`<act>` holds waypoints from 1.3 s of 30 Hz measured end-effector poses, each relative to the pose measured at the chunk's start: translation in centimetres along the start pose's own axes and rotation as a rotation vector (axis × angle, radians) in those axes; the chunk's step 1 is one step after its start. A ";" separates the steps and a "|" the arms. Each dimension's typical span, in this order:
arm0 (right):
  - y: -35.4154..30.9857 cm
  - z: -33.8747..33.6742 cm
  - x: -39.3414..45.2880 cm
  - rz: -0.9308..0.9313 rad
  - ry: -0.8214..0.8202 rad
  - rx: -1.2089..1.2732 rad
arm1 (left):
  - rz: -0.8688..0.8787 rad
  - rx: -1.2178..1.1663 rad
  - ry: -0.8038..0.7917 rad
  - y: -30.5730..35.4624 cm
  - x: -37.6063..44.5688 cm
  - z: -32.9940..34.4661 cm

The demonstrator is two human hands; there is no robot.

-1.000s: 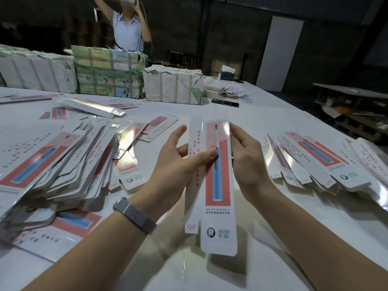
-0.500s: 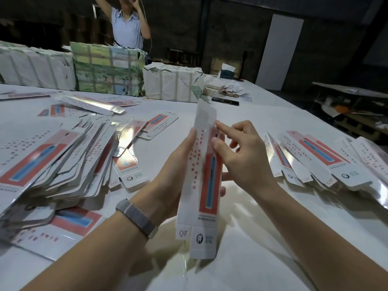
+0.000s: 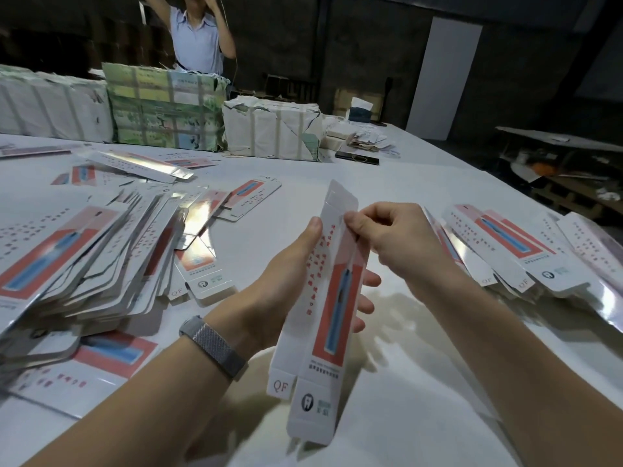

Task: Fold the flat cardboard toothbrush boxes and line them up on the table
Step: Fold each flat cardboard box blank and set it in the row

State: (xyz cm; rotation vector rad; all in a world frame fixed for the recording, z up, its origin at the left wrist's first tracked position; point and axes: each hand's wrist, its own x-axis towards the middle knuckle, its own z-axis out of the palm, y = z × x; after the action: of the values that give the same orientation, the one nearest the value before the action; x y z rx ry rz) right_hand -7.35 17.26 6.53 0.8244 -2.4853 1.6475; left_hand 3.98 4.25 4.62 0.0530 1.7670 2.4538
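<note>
The toothbrush box [image 3: 332, 298] is held above the table [image 3: 421, 203], its long axis running away from the person, top flap farthest. The left hand [image 3: 279, 291] grips its middle, thumb along the left panel, fingers curled behind. The right hand [image 3: 387, 237] pinches the upper right edge beside that thumb.

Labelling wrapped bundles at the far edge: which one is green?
The middle bundle, in green printed wrap; the bundles left and right of it are white.

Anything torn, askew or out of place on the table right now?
Yes: the white wrapped bundle at the back has torn paper at its right corner. The flat boxes on the left lie in a splayed, uneven heap.
</note>
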 end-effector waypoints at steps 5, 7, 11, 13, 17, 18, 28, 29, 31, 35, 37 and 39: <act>-1.1 -2.5 0.6 0.148 -0.213 0.148 | -0.028 0.003 -0.063 -0.1 0.4 0.1; -1.5 -3.3 0.6 0.170 -0.238 0.190 | -0.056 -0.107 -0.081 -0.3 0.8 0.7; -1.7 -3.3 0.3 0.120 -0.205 0.265 | -0.032 -0.177 -0.016 -1.0 1.8 1.1; -1.6 -2.8 0.1 0.075 -0.146 0.380 | -0.014 -0.206 -0.024 -1.2 1.8 0.6; -1.0 -1.6 0.1 0.164 -0.139 0.572 | 0.047 -0.347 -0.085 -1.2 1.6 -0.4; -0.8 -1.2 -0.1 0.181 -0.207 0.562 | 0.070 -0.377 -0.098 -1.2 1.6 -0.4; -0.5 0.1 -0.7 0.086 -0.263 0.684 | 0.185 0.090 0.187 -0.7 1.7 -0.4; -0.5 0.1 -0.7 0.073 -0.248 0.662 | 0.243 0.176 0.241 -0.8 1.9 -0.5; -0.6 0.2 -0.8 0.063 -0.204 0.622 | 0.363 0.281 0.338 -0.8 2.0 -0.9; -0.7 0.4 -1.0 0.029 -0.169 0.527 | 0.507 0.389 0.402 -0.5 1.8 -1.5; -0.7 0.5 -1.0 0.013 -0.173 0.497 | 0.533 0.451 0.401 -0.6 1.9 -1.4; -0.7 0.6 -1.1 0.005 -0.173 0.482 | 0.541 0.461 0.396 -0.7 1.8 -1.3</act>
State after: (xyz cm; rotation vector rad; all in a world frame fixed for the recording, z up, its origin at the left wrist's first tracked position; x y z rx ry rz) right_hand -6.00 16.98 6.49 1.0387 -2.2075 2.3136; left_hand 2.10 3.51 3.46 0.1025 2.7861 2.4318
